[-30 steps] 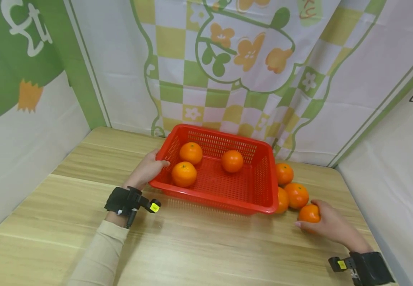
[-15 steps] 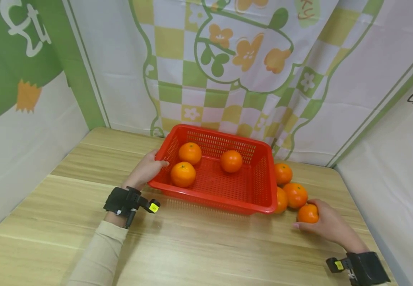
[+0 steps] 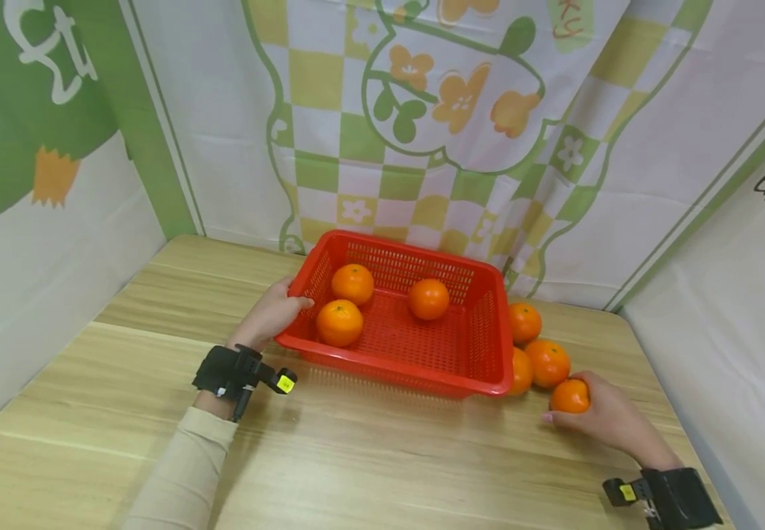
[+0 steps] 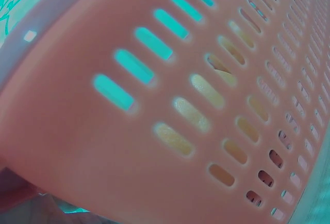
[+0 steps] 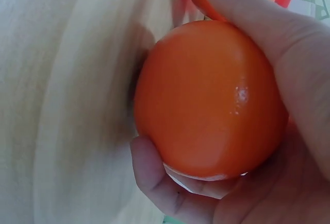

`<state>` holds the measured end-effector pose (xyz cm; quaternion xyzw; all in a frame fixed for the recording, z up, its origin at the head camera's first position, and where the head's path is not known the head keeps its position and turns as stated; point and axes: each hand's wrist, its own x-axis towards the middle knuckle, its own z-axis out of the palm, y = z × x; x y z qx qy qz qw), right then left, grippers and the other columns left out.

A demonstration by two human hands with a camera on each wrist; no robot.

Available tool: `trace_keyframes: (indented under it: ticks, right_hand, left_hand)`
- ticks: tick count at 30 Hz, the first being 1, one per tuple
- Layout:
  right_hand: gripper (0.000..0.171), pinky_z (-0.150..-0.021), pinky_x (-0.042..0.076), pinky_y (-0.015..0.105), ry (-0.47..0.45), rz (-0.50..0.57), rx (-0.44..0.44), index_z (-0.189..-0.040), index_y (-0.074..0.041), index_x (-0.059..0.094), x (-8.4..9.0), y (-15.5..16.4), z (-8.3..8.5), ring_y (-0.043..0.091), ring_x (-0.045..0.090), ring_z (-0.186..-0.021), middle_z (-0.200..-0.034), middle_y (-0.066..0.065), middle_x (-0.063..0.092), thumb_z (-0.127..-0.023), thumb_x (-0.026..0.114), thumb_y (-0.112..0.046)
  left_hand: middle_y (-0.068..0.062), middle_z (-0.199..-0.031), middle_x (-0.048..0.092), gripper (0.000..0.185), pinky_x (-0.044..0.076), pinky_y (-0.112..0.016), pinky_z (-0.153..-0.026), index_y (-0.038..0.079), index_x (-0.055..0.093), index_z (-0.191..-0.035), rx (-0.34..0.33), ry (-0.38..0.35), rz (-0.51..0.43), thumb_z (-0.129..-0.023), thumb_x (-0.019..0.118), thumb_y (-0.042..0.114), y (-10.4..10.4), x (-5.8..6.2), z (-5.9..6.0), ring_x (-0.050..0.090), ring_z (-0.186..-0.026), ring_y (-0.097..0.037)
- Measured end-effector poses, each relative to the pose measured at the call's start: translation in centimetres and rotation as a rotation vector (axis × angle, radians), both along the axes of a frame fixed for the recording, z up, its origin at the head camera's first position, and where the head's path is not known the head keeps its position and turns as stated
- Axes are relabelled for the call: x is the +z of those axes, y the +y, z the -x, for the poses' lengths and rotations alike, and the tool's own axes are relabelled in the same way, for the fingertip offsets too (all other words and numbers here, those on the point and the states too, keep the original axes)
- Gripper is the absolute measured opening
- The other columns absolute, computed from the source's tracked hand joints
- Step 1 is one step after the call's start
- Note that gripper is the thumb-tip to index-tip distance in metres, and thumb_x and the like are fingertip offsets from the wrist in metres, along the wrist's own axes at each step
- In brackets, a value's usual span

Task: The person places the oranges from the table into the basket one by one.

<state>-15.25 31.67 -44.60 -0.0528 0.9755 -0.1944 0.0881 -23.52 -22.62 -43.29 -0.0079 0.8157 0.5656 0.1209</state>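
My left hand [image 3: 269, 315] grips the left end of a red plastic basket [image 3: 395, 366], thumb over its rim, with the other fingers hidden outside the wall. In the left wrist view the slotted basket wall [image 4: 77, 131] fills most of the picture in washed-out pink. Inside the basket lie three oranges: one at back left [image 3: 353, 284], one at front left [image 3: 339, 324] and one toward the right [image 3: 428, 299]. Beyond the basket's right end, my right hand [image 3: 610, 416] holds another orange [image 3: 570, 397]. Thumb and fingers curl round this orange [image 5: 211, 100], close over the tabletop.
Three more oranges cluster against the basket's right side: a rear one [image 3: 525, 322], a middle one [image 3: 548, 362] and one partly hidden by the rim [image 3: 522, 370]. A wooden table [image 3: 369, 456] carries everything. Printed curtains [image 3: 223, 162] enclose its back and sides.
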Motion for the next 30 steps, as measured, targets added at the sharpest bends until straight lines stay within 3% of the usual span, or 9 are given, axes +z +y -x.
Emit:
trace_keyframes:
  ticks: [20, 30]
  right_hand:
    - [0.083, -0.068, 0.049, 0.031, -0.015, -0.021, -0.011, -0.132, 0.009, 0.053, 1.2, -0.2, -0.5, 0.02, 0.061, -0.085, -0.104, 0.014, 0.07, -0.084, 0.083, -0.053]
    - [0.081, -0.068, 0.051, 0.031, -0.019, 0.046, 0.0, -0.137, 0.008, 0.053, 2.5, -0.9, -0.9, 0.019, 0.062, -0.085, -0.107, 0.014, 0.071, -0.086, 0.082, -0.049]
  left_hand:
    - [-0.026, -0.148, 0.055, 0.055, 0.062, -0.049, -0.098, 0.001, 0.034, -0.156, -0.001, 0.0, 0.0, -0.105, 0.048, 0.016, 0.0, 0.1, 0.0, 0.068, -0.12, -0.04]
    - [-0.026, -0.15, 0.054, 0.056, 0.062, -0.049, -0.098, 0.0, 0.032, -0.157, -0.001, -0.004, -0.016, -0.105, 0.047, 0.016, 0.0, 0.1, -0.1, 0.068, -0.12, -0.04]
